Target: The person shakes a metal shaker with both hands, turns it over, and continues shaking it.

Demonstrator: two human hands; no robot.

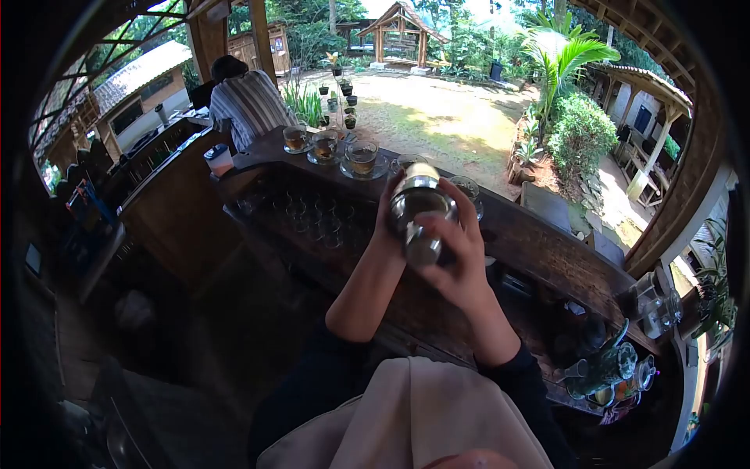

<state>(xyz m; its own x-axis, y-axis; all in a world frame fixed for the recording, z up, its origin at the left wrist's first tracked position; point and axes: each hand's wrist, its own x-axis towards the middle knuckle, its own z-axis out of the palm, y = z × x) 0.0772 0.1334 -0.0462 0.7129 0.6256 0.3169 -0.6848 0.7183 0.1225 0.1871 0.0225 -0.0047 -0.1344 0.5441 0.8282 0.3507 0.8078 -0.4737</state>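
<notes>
A shiny metal shaker [422, 207] is held up between both hands above the wooden counter, tilted, its narrow capped end toward me. My left hand [388, 211] is wrapped round its left side. My right hand [461, 250] grips its right side, with fingers over the capped end. Just beyond the shaker, glass cups on saucers stand along the counter [539, 250]; one cup [362, 158] with brownish liquid is left of it, and another glass cup [464, 187] is partly hidden behind my right hand.
Two more filled cups [324, 144] stand farther left, near a lidded plastic cup [219, 159]. Empty glasses [316, 223] sit on a lower shelf. A glass jar [656, 305] and a green glass pitcher [605, 371] are at right. A person in a striped shirt [254, 105] leans at back left.
</notes>
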